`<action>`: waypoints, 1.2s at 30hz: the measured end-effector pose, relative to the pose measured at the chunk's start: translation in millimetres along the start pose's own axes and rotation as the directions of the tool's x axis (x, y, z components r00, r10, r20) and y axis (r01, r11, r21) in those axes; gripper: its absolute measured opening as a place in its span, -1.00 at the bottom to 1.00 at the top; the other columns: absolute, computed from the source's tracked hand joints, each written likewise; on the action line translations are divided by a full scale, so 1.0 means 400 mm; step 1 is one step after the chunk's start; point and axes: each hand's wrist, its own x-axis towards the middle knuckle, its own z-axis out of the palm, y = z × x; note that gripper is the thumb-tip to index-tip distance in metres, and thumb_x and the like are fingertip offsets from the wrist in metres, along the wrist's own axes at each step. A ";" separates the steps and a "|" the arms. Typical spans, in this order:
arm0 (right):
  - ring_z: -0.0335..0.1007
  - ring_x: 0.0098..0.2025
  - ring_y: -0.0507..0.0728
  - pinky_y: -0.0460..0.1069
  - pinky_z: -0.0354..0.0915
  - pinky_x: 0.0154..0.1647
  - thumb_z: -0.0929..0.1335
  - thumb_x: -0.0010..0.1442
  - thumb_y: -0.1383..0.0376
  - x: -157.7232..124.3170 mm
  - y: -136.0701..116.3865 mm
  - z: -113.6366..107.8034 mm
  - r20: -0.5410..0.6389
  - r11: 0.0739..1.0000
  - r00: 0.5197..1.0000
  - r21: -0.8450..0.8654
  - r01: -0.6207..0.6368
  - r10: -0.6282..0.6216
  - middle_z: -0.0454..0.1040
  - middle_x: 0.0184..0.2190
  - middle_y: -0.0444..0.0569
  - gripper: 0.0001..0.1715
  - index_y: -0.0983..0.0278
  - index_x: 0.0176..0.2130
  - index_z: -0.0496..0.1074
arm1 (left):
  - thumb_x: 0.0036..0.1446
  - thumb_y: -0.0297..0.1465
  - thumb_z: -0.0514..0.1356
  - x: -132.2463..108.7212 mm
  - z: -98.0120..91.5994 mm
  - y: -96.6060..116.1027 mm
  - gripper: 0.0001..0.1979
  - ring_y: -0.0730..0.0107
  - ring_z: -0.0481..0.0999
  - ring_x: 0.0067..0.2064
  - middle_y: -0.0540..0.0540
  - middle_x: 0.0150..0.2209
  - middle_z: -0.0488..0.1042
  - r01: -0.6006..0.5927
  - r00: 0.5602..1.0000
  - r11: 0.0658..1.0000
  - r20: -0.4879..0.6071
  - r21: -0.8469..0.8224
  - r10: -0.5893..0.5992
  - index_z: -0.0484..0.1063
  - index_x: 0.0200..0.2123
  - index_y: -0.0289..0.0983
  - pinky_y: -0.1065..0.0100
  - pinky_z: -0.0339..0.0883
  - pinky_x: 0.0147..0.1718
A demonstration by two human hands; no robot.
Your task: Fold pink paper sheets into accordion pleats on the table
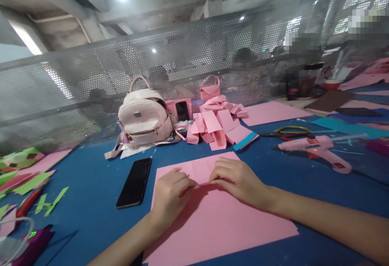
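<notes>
Large sheets of pink paper (225,229) lie on the blue table in front of me. On top, a smaller pink sheet (196,171) has faint crease lines, and its near edge is pinched between the fingers of both hands. My left hand (173,191) is closed on that edge from the left. Facing it, my right hand (237,177) is closed on the same edge, thumb and fingertips together. A narrow gap separates the two sets of fingertips. The lower sheets reach under both wrists.
A black phone (134,183) lies left of the paper. Behind are a pale backpack (144,116) and a pile of folded pink paper pieces (209,126). A pink glue gun (317,150) and scissors (291,130) lie right. Green paper strips (56,201) lie left.
</notes>
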 end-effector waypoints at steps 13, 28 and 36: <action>0.33 -0.33 0.10 -0.02 0.16 -0.30 0.30 0.38 0.32 0.000 0.007 -0.010 -0.070 0.997 0.997 -0.066 0.034 -0.038 0.49 -0.41 -0.06 -0.77 0.27 -0.31 0.48 | 0.24 -0.50 0.20 0.004 -0.024 -0.005 -0.83 0.42 0.52 -0.45 0.04 -0.50 0.55 0.048 0.999 0.999 -0.010 0.019 -0.048 0.52 -0.40 -0.22 0.16 0.36 0.03; 0.35 -0.30 0.10 -0.02 0.22 -0.26 0.30 0.37 0.32 0.001 0.026 -0.029 -0.113 0.999 0.993 -0.013 -0.040 0.038 0.48 -0.39 -0.06 -0.79 0.24 -0.32 0.45 | 0.25 -0.48 0.21 0.005 -0.037 -0.019 -0.85 0.42 0.58 -0.40 0.07 -0.43 0.60 0.098 0.995 0.994 -0.010 -0.040 -0.098 0.53 -0.36 -0.18 0.03 0.24 0.16; 0.35 -0.31 0.09 -0.03 0.24 -0.25 0.31 0.34 0.36 0.001 0.038 -0.027 -0.120 0.997 0.990 0.024 -0.077 0.080 0.46 -0.38 -0.07 -0.81 0.24 -0.34 0.45 | 0.26 -0.42 0.23 0.003 -0.037 -0.027 -0.88 0.42 0.60 -0.38 0.11 -0.41 0.62 0.142 0.989 0.985 -0.021 -0.095 -0.144 0.53 -0.35 -0.14 0.03 0.26 0.15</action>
